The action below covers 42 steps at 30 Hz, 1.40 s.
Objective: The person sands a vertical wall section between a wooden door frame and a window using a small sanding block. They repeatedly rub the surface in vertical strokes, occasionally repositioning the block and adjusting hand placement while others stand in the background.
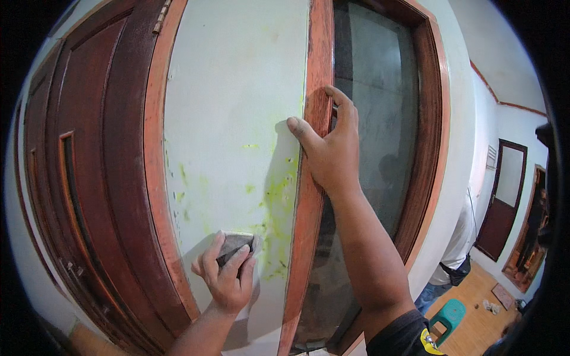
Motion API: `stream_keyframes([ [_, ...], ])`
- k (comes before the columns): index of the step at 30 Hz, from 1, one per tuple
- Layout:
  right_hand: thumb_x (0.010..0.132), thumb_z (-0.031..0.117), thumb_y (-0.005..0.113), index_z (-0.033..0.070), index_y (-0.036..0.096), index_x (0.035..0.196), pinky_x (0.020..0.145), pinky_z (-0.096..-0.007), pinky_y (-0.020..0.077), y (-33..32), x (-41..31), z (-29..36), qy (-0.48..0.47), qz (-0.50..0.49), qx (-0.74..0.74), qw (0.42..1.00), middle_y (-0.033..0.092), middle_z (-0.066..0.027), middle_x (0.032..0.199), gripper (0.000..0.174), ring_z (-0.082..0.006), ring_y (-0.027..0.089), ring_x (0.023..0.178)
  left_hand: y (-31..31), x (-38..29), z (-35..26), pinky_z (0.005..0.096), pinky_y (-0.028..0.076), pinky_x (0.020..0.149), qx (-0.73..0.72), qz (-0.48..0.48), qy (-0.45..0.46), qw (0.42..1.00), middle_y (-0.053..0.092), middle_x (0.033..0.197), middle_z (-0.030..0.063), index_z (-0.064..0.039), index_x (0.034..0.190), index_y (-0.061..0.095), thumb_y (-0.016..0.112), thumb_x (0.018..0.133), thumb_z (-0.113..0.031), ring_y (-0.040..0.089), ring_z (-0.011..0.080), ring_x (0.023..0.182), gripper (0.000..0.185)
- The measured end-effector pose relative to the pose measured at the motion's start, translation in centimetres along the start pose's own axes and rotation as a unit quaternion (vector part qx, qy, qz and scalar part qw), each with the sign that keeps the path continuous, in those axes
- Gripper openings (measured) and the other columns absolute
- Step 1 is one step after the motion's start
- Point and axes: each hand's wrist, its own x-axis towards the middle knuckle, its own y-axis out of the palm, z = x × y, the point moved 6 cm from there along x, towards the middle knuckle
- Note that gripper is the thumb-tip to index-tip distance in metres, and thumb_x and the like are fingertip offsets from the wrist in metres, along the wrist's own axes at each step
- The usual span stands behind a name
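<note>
My left hand (pixel 229 276) presses a dark pad (pixel 236 244), which looks like folded sandpaper, flat against the white wall (pixel 227 89). Yellow-green smears and small dents mark the wall around it, mostly between the pad and the reddish wooden window frame (pixel 307 213). Higher up, my right hand (pixel 331 138) grips that frame's upright. Its thumb reaches over the edge towards the wall, while the index finger lies on the wood and the other fingers are partly hidden. Pale dust covers the fingertips of both hands.
Left stands a dark wooden door (pixel 84 133) with a brass hinge (pixel 161 17) on its reddish frame. Window glass (pixel 378 111) fills the frame at right. Farther right, a person in a white shirt (pixel 458 240) stands near a green plastic stool (pixel 449 316).
</note>
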Motion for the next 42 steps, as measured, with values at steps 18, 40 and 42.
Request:
stream_keyframes([
  [18,0.085,0.029,0.089,0.009,0.039,0.155,0.114,-0.0634,0.0353,-2.1,-35.3,-5.0,0.011,0.151,0.044,0.987,0.03,-0.0372,0.159,0.088,-0.0529,0.038,0.143,3.5,24.9,-1.1,0.0529,0.037,0.106,0.083,-0.08,0.081,0.99,0.066,0.136,0.0082,-0.024,0.12,0.081,0.081,0.09,-0.028,0.057,0.0326,0.122,0.031],
  [40,0.084,0.032,0.089,0.012,0.066,0.131,0.111,-0.0633,0.0391,-2.5,-36.3,-5.4,0.009,0.132,0.105,0.986,0.038,-0.0385,0.152,0.056,-0.054,0.041,0.137,4.6,23.1,-3.1,0.0503,0.038,0.106,0.157,-0.104,0.108,0.976,0.068,0.138,0.0103,-0.022,0.122,0.083,0.08,0.092,-0.03,0.059,0.0322,0.122,0.031],
  [42,0.085,0.032,0.087,0.012,0.067,0.131,0.112,-0.0633,0.0389,-2.5,-36.3,-5.4,0.013,0.135,0.115,0.984,0.039,-0.0386,0.152,0.054,-0.0542,0.041,0.137,3.4,17.6,-4.1,0.0501,0.037,0.108,0.14,-0.06,0.052,0.987,0.069,0.137,0.0159,-0.018,0.123,0.082,0.081,0.091,-0.026,0.061,0.0336,0.124,0.033],
])
